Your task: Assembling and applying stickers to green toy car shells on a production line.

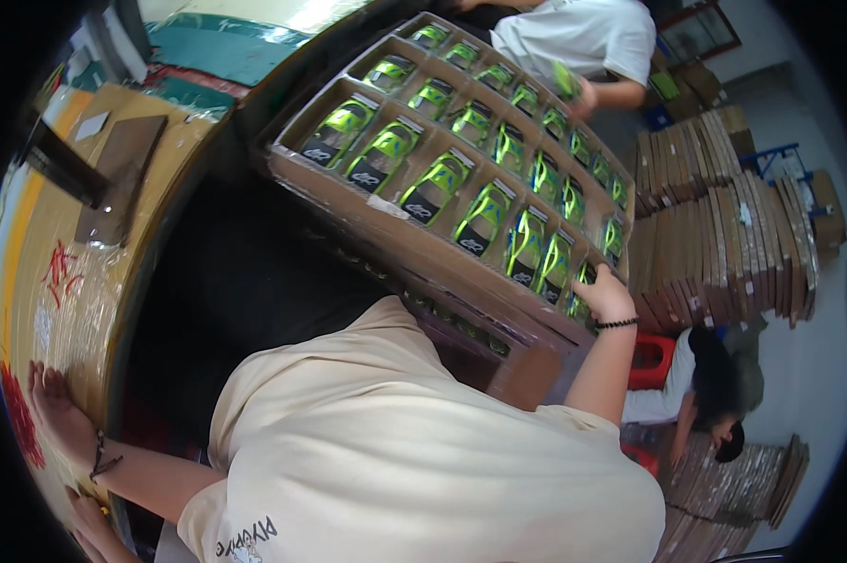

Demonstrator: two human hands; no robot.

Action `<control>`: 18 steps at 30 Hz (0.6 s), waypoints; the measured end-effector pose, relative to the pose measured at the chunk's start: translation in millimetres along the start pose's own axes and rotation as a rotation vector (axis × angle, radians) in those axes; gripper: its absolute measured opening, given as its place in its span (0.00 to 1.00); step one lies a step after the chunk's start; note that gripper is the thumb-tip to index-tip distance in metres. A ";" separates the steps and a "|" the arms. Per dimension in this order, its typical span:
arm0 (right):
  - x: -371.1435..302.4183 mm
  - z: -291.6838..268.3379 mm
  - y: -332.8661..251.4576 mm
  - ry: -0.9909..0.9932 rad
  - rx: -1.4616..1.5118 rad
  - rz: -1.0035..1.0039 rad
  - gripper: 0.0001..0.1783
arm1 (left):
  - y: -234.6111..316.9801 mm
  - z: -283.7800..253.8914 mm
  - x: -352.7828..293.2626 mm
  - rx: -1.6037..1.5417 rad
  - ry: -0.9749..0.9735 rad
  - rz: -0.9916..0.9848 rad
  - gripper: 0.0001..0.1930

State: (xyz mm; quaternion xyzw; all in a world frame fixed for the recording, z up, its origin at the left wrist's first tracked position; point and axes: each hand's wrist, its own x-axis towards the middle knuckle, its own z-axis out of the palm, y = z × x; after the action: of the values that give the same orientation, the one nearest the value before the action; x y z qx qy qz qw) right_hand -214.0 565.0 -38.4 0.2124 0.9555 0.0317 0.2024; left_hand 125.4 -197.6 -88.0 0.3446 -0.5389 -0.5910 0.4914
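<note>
"Where's the right hand [609, 296]?"

"I have it curled at the near right corner of the cardboard box [442, 246], over a toy car [585, 279] in its compartment. I can't tell whether it grips the car."

"And the left hand [62, 413]?"

"Fingers extended, holding nothing I can see, on the film-wrapped surface [81, 324]. Across the box, a co-worker's hand [586, 98] holds another green car [564, 80]."

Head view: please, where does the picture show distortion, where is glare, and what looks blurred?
Head view: the edge of the left work surface bows strongly; head view: its plastic wrap shows patchy glare; head view: the green item in the co-worker's hand looks smeared.
</note>
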 end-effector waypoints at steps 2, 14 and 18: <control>5.3 4.9 3.6 0.035 0.026 -0.068 0.42 | 1.4 -5.4 -1.9 0.015 -0.050 0.048 0.19; -62.4 -85.2 -13.6 0.059 0.242 -0.532 0.24 | 52.7 83.3 -73.7 -0.096 0.048 0.020 0.11; -128.7 -86.1 -105.0 -0.351 0.570 -1.021 0.30 | 56.0 88.5 -73.4 -0.067 -0.014 0.035 0.10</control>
State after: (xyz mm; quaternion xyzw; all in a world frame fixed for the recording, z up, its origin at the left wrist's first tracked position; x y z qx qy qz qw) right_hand -183.3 418.0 73.1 -0.2244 0.8599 -0.3618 0.2818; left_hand 74.7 -97.8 -26.2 0.3144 -0.5282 -0.6024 0.5092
